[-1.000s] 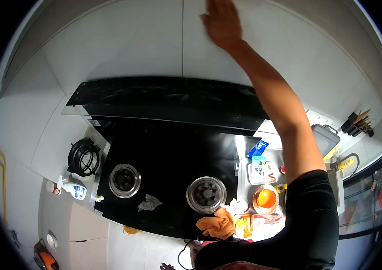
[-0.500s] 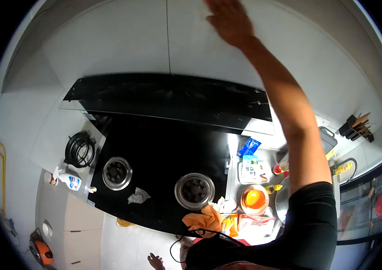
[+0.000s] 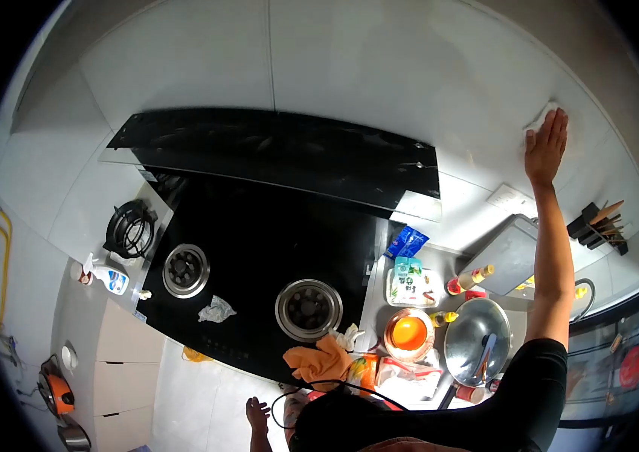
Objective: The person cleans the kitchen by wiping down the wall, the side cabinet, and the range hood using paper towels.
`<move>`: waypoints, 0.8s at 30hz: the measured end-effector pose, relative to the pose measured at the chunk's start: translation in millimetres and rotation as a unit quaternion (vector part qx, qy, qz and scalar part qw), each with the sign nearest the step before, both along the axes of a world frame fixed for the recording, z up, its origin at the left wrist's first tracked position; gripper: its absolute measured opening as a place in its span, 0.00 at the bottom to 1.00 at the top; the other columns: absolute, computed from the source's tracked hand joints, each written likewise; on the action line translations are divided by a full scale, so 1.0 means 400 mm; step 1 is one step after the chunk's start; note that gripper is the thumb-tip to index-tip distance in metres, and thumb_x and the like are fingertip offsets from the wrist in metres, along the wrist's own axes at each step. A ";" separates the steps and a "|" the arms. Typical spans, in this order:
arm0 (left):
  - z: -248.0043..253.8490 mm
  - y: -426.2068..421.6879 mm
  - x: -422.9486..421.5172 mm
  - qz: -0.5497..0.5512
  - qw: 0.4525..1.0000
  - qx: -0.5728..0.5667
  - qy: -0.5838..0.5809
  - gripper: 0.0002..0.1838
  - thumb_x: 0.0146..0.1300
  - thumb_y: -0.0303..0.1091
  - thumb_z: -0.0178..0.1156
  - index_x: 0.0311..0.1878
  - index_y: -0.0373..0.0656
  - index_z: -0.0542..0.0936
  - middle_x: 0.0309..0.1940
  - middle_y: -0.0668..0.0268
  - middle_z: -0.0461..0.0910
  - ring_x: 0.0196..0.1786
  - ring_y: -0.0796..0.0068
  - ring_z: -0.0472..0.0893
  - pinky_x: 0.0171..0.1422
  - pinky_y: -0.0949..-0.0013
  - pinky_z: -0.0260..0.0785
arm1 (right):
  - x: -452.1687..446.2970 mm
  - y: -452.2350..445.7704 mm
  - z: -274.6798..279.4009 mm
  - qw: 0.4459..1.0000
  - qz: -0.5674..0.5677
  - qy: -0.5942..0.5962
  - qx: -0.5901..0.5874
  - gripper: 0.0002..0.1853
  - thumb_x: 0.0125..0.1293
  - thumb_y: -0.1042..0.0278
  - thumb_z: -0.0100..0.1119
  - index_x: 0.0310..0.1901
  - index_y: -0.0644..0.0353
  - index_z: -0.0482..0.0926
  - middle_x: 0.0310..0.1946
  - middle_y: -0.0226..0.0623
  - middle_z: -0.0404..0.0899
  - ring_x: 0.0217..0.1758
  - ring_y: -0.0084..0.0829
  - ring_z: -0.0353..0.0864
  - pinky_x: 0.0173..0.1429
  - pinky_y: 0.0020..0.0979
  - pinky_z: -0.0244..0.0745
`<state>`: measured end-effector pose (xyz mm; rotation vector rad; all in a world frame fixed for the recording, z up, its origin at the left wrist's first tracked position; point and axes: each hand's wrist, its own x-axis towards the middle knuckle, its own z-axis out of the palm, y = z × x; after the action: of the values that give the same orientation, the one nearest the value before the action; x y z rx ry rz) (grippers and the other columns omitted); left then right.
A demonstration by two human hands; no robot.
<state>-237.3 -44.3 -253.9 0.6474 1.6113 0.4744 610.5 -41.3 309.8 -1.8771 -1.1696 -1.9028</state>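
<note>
My right hand (image 3: 545, 157) lies flat against the pale wall (image 3: 410, 83) at the upper right, pressing a white tissue (image 3: 538, 120) under its fingers. Only the edge of the tissue shows. Low in the view hangs my left hand (image 3: 257, 413), fingers loosely apart and holding nothing, beside my body and in front of the counter. A black gas stove (image 3: 259, 233) with two burners spreads below the wall. On it lie a crumpled grey-white wipe (image 3: 216, 309) and an orange cloth (image 3: 321, 360).
Right of the stove stand an orange bowl (image 3: 409, 334), a wok (image 3: 470, 343), a red-labelled bottle (image 3: 470, 279) and a blue packet (image 3: 407, 242). A knife block (image 3: 596, 226) is on the right wall. Leftward are a pot stand (image 3: 129, 229) and a spray bottle (image 3: 111, 276).
My right hand has swept right and down along the wall, from the top middle to the upper right. The view has shifted slightly, and my left hand now shows higher.
</note>
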 end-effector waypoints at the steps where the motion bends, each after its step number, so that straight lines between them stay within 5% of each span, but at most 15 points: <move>1: 0.000 -0.011 -0.010 -0.010 1.000 0.002 0.003 0.33 0.77 0.51 0.49 0.76 0.41 0.58 0.40 0.54 0.83 0.30 0.66 0.83 0.25 0.69 0.68 | 0.001 0.008 -0.017 1.000 0.003 -0.002 0.014 0.37 0.76 0.51 0.50 0.79 0.56 0.51 0.80 0.42 0.52 0.82 0.37 0.53 0.80 0.46 0.52; 4: -0.021 -0.044 -0.064 -0.017 0.999 -0.029 0.019 0.34 0.76 0.53 0.50 0.76 0.42 0.58 0.40 0.54 0.83 0.29 0.65 0.83 0.25 0.68 0.68 | -0.045 0.106 -0.031 0.989 -0.005 0.079 -0.128 0.36 0.77 0.50 0.47 0.79 0.55 0.52 0.79 0.43 0.55 0.79 0.47 0.60 0.74 0.50 0.60; 5: -0.030 -0.052 -0.091 -0.002 0.998 -0.048 0.033 0.34 0.76 0.55 0.49 0.76 0.44 0.59 0.39 0.54 0.82 0.29 0.65 0.82 0.25 0.67 0.68 | -0.080 0.149 -0.020 0.976 -0.063 0.098 -0.183 0.35 0.76 0.51 0.50 0.79 0.52 0.54 0.77 0.40 0.61 0.72 0.46 0.70 0.68 0.53 0.65; 8: -0.060 -0.071 -0.170 0.053 0.994 -0.072 0.061 0.32 0.75 0.60 0.47 0.73 0.50 0.63 0.38 0.55 0.80 0.30 0.60 0.81 0.29 0.62 0.70 | -0.227 0.313 0.045 0.911 -0.161 0.082 -0.370 0.34 0.75 0.49 0.51 0.78 0.44 0.57 0.67 0.40 0.75 0.66 0.43 0.75 0.74 0.55 0.60; 11: -0.084 -0.063 -0.221 0.109 0.987 -0.079 0.089 0.38 0.72 0.68 0.43 0.76 0.53 0.58 0.46 0.51 0.80 0.36 0.52 0.83 0.36 0.54 0.72 | -0.332 0.477 0.054 0.907 -0.060 -0.069 -0.411 0.28 0.76 0.45 0.49 0.73 0.43 0.67 0.50 0.38 0.82 0.66 0.41 0.73 0.84 0.49 0.44; 14: -0.139 -0.039 -0.271 0.138 0.988 -0.056 0.050 0.39 0.72 0.69 0.44 0.77 0.54 0.57 0.46 0.52 0.80 0.37 0.53 0.83 0.36 0.54 0.72 | -0.425 0.658 0.038 0.881 0.000 -0.138 -0.452 0.25 0.77 0.46 0.47 0.68 0.46 0.73 0.47 0.36 0.81 0.70 0.40 0.70 0.85 0.48 0.42; 16: -0.154 -0.017 -0.281 0.166 0.984 -0.065 0.010 0.39 0.71 0.69 0.45 0.77 0.57 0.57 0.45 0.54 0.79 0.37 0.55 0.82 0.36 0.57 0.72 | -0.522 0.800 0.030 0.883 0.054 -0.163 -0.436 0.23 0.77 0.45 0.46 0.63 0.48 0.77 0.55 0.33 0.79 0.76 0.37 0.61 0.86 0.45 0.39; 20: -0.146 0.022 -0.277 0.173 0.983 -0.059 0.026 0.40 0.71 0.69 0.47 0.77 0.57 0.56 0.48 0.54 0.80 0.39 0.53 0.83 0.38 0.54 0.73 | -0.697 1.114 0.003 0.895 0.080 -0.184 -0.397 0.29 0.79 0.45 0.40 0.76 0.45 0.63 0.79 0.24 0.55 0.86 0.30 0.36 0.87 0.40 0.32; 24: -0.148 0.042 -0.352 0.184 0.983 -0.031 -0.008 0.38 0.73 0.65 0.46 0.78 0.56 0.53 0.51 0.52 0.79 0.41 0.51 0.83 0.38 0.52 0.75 | -0.864 1.298 0.001 0.916 0.044 -0.166 -0.362 0.32 0.80 0.44 0.39 0.80 0.42 0.51 0.83 0.19 0.44 0.86 0.27 0.35 0.87 0.38 0.31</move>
<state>-378.1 -27.5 -313.2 0.2970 1.7301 0.6935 264.8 477.9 310.0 -1.7665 -2.2790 -1.9407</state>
